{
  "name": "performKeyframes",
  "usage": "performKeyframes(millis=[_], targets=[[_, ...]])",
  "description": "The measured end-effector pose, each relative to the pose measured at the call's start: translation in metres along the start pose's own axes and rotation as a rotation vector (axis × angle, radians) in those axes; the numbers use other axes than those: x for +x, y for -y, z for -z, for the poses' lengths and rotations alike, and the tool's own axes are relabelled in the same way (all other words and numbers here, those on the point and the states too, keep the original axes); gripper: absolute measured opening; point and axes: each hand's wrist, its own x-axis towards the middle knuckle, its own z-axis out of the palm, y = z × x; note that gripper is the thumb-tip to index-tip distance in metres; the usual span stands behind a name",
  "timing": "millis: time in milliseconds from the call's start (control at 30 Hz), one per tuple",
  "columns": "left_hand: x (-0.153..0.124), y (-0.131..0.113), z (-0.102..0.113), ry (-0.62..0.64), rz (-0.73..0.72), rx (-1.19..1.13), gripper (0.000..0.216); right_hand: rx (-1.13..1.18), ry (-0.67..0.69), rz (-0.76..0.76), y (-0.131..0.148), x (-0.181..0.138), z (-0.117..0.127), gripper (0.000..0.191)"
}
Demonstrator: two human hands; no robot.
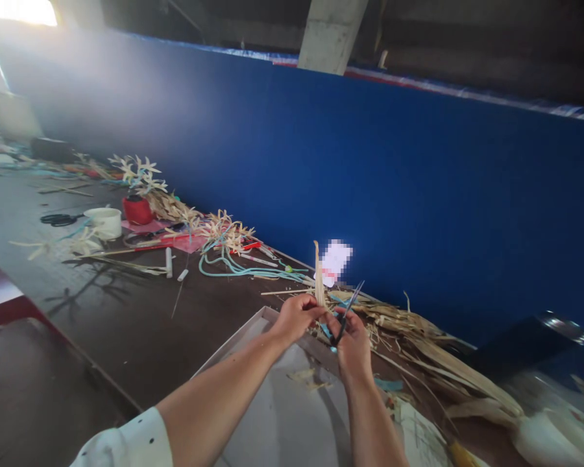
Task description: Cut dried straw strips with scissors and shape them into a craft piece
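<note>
Between the fingers of my left hand (299, 318) a pale strip of dried husk (319, 279) stands upright. My right hand (354, 344) is closed around a pair of scissors (353, 299) with dark handles, the blades pointing up and away. Its fingertips meet my left fingers at the base of the husk strip. Both hands are over the far edge of a shallow grey-white tray (267, 383), where a few husk scraps (309, 377) lie. Bits of blue material show around my right fingers, partly hidden.
Dried husks (433, 344) are heaped to the right, beside a white container (557, 438). Leftward lie teal cords (233, 266), husk flowers (224, 230), a white tub (104, 222), a red pot (137, 211) and black scissors (61, 219). A blue partition (418, 194) runs behind the table.
</note>
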Motion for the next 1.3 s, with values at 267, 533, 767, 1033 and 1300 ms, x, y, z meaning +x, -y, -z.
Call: performKeyframes(millis=[267,533,767,1033,1300], targets=[[0.001,0.001,-0.001,-0.043,-0.01,-0.063,0.023,0.007,0.049,0.03,0.004,-0.003,-0.005,0.044],[0.014,0.001,0.012,-0.171,0.007,-0.215,0.022,0.007,0.071,-0.028,0.009,-0.01,-0.004,0.044],[0.019,-0.011,0.02,-0.31,-0.004,-0.399,0.025,0.008,0.241,-0.113,0.026,-0.025,-0.011,0.05],[0.021,-0.014,0.025,-0.35,-0.017,-0.473,0.029,-0.109,0.415,-0.222,0.021,-0.031,-0.019,0.05],[0.021,-0.014,0.024,-0.271,-0.044,-0.477,0.027,-0.157,0.344,-0.185,0.02,-0.029,-0.02,0.049]])
